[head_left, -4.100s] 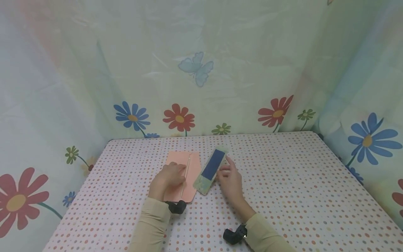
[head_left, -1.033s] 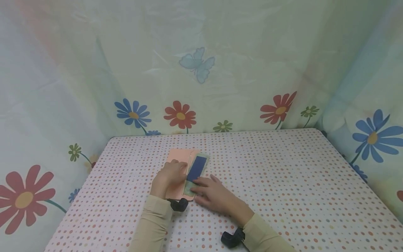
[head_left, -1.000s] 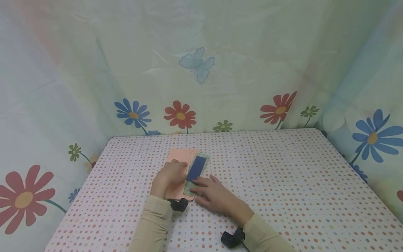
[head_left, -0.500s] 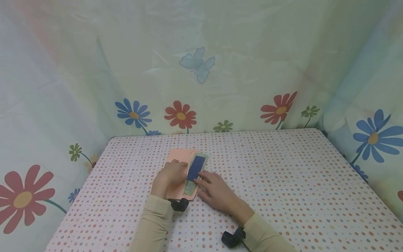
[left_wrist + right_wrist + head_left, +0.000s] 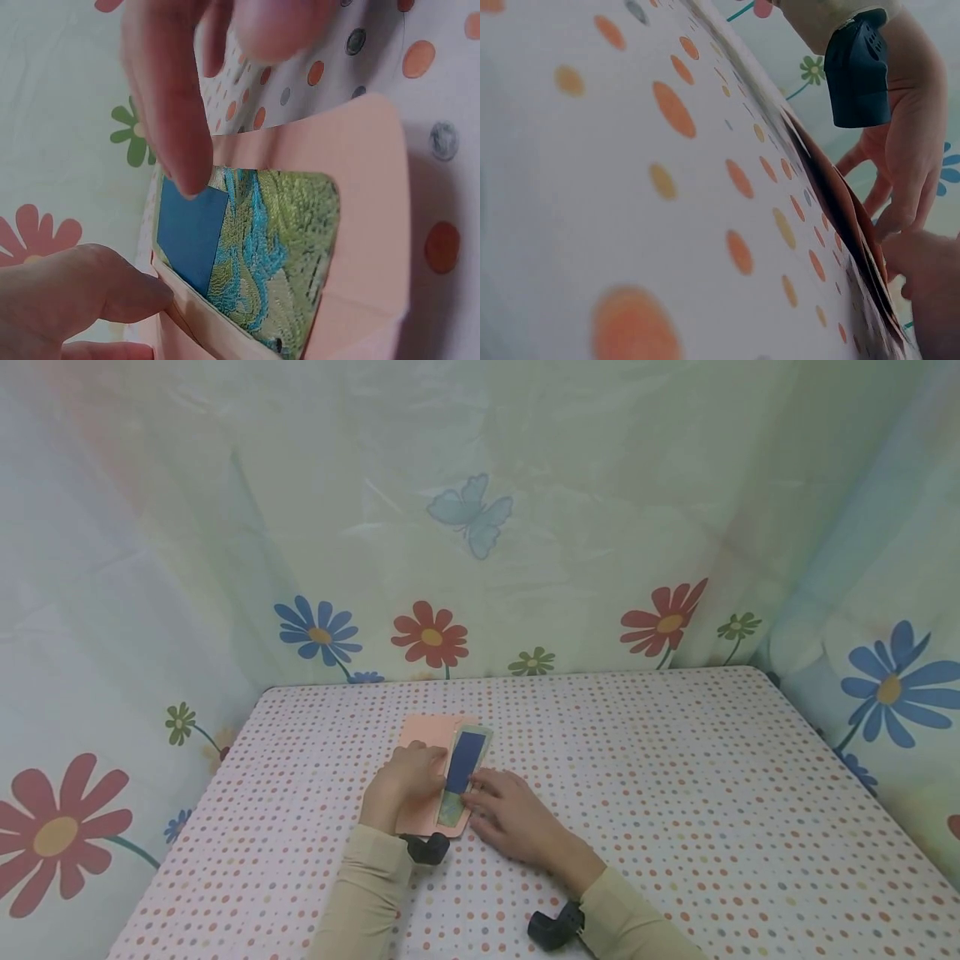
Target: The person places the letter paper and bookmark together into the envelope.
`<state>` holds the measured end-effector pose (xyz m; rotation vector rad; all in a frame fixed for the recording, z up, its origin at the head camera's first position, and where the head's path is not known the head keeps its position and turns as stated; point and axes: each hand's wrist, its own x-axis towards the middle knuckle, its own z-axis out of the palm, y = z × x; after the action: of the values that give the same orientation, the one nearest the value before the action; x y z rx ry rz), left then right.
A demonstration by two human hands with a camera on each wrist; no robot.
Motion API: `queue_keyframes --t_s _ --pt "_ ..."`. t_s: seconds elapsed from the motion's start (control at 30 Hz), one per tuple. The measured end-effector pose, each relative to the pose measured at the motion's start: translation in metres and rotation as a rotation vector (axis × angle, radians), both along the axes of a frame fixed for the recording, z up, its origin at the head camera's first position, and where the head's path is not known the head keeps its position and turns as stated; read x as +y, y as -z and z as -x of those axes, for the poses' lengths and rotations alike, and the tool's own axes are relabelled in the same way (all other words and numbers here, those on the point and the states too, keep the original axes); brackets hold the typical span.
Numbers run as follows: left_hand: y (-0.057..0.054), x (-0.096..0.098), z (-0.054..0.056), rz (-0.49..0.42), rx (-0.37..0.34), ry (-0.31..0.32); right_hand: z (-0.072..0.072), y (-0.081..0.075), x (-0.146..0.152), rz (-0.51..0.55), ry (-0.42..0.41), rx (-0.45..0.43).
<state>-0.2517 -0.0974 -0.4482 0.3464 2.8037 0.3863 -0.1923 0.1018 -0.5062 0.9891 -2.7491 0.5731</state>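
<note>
While hands (image 5: 405,778) (image 5: 517,818) flank it, green strip (image 5: 463,768), perhaps tucked in folder (image 5: 423,731)

the left hand (image 5: 405,777) covers part of the pink folder (image 5: 426,728), and the right hand (image 5: 517,814) hides a stretch of the green card's (image 5: 450,810) right edge. the pattern on that card is too small to read from the head; at the left wrist, one side of it disappears behind the folder's pocket strip (image 5: 217,326), while the right hand's fingers are blurred and cut off above. the bottom edge crops the left sleeve (image 5: 360,893), the right sleeve (image 5: 637,918) and the table (image 5: 465,927). at the right wrist, the nearest orange dot (image 5: 634,326) is blurred and the folder's face cannot be seen.
</note>
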Motion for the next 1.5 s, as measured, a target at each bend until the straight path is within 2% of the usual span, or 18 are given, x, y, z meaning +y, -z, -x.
queue_keyframes --t_s 0.1,0.2,0.53,0.7,0.87,0.97,1.3,1.5 --pt "0.0006 -0.0012 -0.0007 -0.013 0.001 -0.013 0.0012 -0.0009 -0.0010 0.049 -0.065 0.061" --pt "0.0007 -0.0018 -0.0009 -0.016 0.000 -0.016 0.0015 -0.0011 -0.0010 0.043 -0.117 0.086" --pt "0.0006 -0.0003 0.0011 0.006 0.001 0.007 -0.0008 -0.0019 -0.0002 -0.028 -0.149 0.031" --pt "0.0003 0.0004 0.0005 0.023 -0.009 -0.017 -0.0007 0.0002 0.0006 -0.030 -0.074 0.057" --pt "-0.0004 0.0009 0.0005 0.033 -0.010 -0.020 -0.0018 0.0013 0.0013 -0.121 0.012 -0.049" --pt "-0.0002 0.0009 0.0008 0.036 -0.008 -0.014 -0.0025 0.0014 0.0012 -0.159 0.025 -0.085" --pt "-0.0017 0.0007 0.0001 0.028 -0.015 -0.037 -0.0024 0.0034 0.0011 -0.170 0.009 -0.115" --pt "-0.0017 0.0021 -0.0008 0.008 -0.026 -0.030 0.0005 0.0041 0.0033 -0.119 0.089 -0.098"
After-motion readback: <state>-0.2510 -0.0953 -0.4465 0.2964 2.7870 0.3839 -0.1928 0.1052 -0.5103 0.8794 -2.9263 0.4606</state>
